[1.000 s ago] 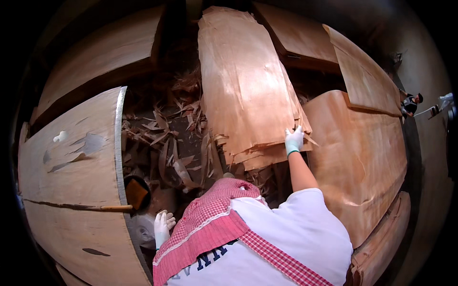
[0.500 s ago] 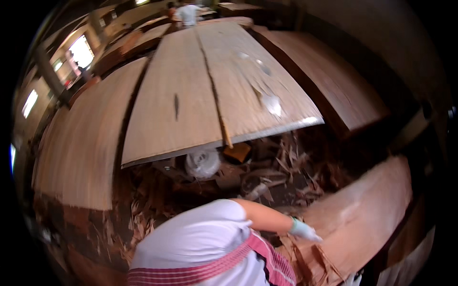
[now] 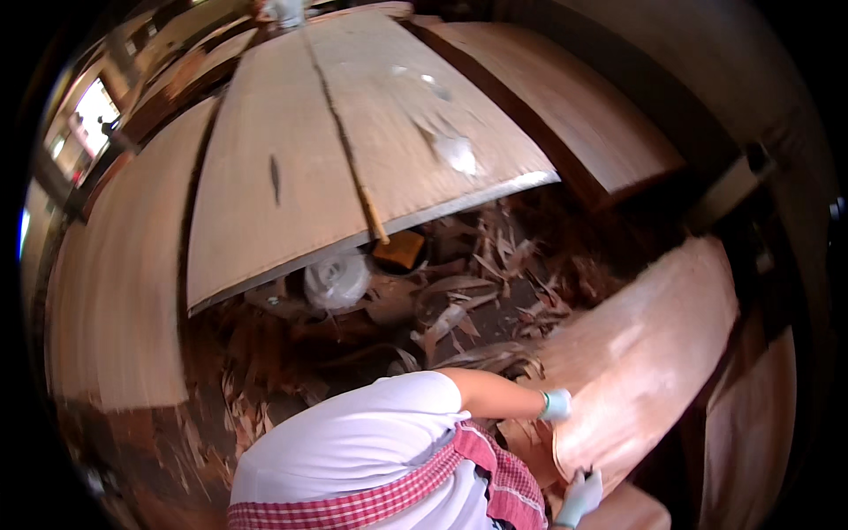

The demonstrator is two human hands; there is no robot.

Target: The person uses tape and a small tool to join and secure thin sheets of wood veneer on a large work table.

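A pale sheet of wood veneer lies to my right, its near edge curved and slightly raised over brown scraps. At that edge is my left hand, in a pale glove with a green cuff; it looks closed on the veneer, though most fingers are hidden. Lower down, beside the same edge, my gloved right hand is closed, and a small dark narrow thing pokes out of it. I cannot make out what that is. My white sleeve and a red checked cloth fill the bottom.
Wide veneer stacks stretch away ahead, a stick at their near end. Below are a clear plastic roll, a yellow-topped block and torn strips on the floor. A person in white stands far off.
My left hand has drawn back a little up and left along the veneer edge. My right hand has come into clear view below it. The view has turned slightly right.
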